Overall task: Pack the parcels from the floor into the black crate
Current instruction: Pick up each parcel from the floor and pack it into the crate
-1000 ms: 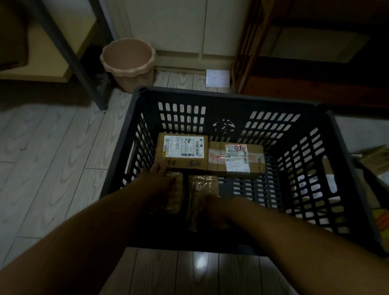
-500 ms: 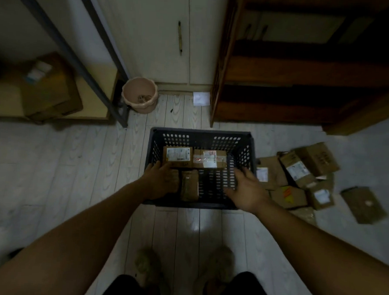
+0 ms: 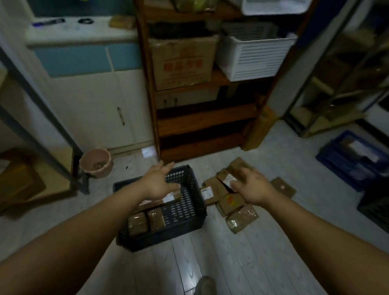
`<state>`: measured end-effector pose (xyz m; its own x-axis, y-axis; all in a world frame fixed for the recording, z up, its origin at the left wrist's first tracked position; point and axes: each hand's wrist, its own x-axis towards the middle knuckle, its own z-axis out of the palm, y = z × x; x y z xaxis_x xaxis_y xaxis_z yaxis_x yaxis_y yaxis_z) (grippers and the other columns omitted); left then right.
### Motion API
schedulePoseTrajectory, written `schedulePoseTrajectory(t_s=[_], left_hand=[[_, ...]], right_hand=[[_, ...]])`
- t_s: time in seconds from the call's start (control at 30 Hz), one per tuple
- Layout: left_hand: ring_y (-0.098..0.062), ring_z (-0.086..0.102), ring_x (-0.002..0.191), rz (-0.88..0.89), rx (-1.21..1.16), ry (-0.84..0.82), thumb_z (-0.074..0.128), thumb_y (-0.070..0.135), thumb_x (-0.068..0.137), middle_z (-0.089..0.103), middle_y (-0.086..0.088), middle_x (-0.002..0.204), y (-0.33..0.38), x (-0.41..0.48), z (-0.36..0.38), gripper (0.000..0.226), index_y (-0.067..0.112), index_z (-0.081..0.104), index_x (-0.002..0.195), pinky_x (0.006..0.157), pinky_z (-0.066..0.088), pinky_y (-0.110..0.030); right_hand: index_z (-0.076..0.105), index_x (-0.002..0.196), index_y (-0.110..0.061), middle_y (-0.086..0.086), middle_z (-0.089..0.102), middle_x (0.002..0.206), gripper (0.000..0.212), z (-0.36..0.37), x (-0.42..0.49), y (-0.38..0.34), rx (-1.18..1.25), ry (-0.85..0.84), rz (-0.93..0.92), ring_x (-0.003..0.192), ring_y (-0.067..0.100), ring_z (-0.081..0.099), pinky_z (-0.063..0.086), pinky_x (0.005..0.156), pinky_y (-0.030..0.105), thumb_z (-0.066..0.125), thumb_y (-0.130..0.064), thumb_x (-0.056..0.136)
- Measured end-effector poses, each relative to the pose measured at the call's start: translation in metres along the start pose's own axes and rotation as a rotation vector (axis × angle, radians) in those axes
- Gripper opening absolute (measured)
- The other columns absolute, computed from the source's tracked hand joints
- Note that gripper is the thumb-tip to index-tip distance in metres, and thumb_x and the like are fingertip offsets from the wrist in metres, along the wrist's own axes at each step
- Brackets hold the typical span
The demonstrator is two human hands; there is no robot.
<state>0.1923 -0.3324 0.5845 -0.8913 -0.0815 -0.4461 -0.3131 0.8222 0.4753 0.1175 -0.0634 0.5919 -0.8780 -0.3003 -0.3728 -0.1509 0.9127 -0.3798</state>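
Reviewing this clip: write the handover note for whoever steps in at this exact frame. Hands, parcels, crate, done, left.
Left hand: open, empty, above the black crate.
Right hand: open, empty, over the pile of parcels on the floor, gripping nothing.
Done: two wrapped parcels lie at the crate's near end; at least one labelled box lies beyond them, partly hidden by the left arm.
Left: the pile right of the crate, plus one flat parcel lying apart further right.

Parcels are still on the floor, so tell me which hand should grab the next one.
The right hand. It hangs open directly over the pile of parcels lying right of the black crate, while the left hand is open over the crate, away from the pile.
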Motion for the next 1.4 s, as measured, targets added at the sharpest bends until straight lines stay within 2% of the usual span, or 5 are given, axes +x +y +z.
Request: schedulePoseTrajectory(t_s=[0.13, 0.4, 0.7, 0.97, 1.4], left_hand=[[-0.029, -0.004, 0.146, 0.096, 0.053, -0.008, 0.057, 0.047, 0.088, -0.003, -0.005, 0.160, 0.060, -0.004, -0.002, 0.083, 0.032, 0.006, 0.150, 0.119, 0.010, -0.047], [-0.028, -0.006, 0.146, 0.233, 0.092, -0.002, 0.055, 0.048, 0.089, -0.004, -0.002, 0.160, 0.211, -0.010, 0.027, 0.080, 0.034, 0.005, 0.150, 0.117, 0.007, -0.045], [-0.028, 0.000, 0.147, 0.251, -0.073, -0.076, 0.057, 0.045, 0.089, -0.003, -0.002, 0.160, 0.359, 0.006, 0.107, 0.079, 0.033, 0.008, 0.150, 0.118, 0.013, -0.046], [-0.030, 0.003, 0.147, 0.209, -0.025, -0.111, 0.056, 0.044, 0.090, -0.001, -0.005, 0.160, 0.416, 0.073, 0.144, 0.078, 0.030, 0.009, 0.151, 0.119, 0.014, -0.046], [-0.029, 0.003, 0.147, 0.255, -0.001, -0.212, 0.055, 0.048, 0.089, -0.002, -0.007, 0.160, 0.540, 0.302, 0.135, 0.081, 0.028, 0.008, 0.151, 0.119, 0.013, -0.043]], right_hand=[[0.030, 0.148, -0.019, 0.010, 0.034, 0.148, 0.065, -0.039, -0.047, 0.037, 0.000, 0.077, 0.084, 0.132, 0.028, 0.038, 0.034, 0.105, 0.033, 0.048, -0.049, 0.093], [0.027, 0.149, -0.020, 0.007, 0.028, 0.153, 0.068, -0.112, -0.124, 0.155, 0.028, 0.202, 0.194, 0.136, 0.026, 0.034, 0.033, 0.110, 0.036, 0.050, -0.050, 0.093], [0.023, 0.150, -0.020, 0.007, 0.024, 0.154, 0.072, -0.175, -0.177, 0.304, -0.012, 0.215, 0.244, 0.139, 0.027, 0.029, 0.028, 0.112, 0.035, 0.049, -0.053, 0.092], [0.023, 0.151, -0.019, 0.007, 0.023, 0.155, 0.071, -0.199, -0.109, 0.376, 0.028, 0.152, 0.227, 0.140, 0.025, 0.029, 0.026, 0.111, 0.031, 0.048, -0.052, 0.093], [0.023, 0.151, -0.018, 0.010, 0.023, 0.155, 0.071, -0.295, 0.058, 0.486, 0.032, 0.050, 0.328, 0.139, 0.027, 0.030, 0.027, 0.111, 0.031, 0.049, -0.050, 0.093]])
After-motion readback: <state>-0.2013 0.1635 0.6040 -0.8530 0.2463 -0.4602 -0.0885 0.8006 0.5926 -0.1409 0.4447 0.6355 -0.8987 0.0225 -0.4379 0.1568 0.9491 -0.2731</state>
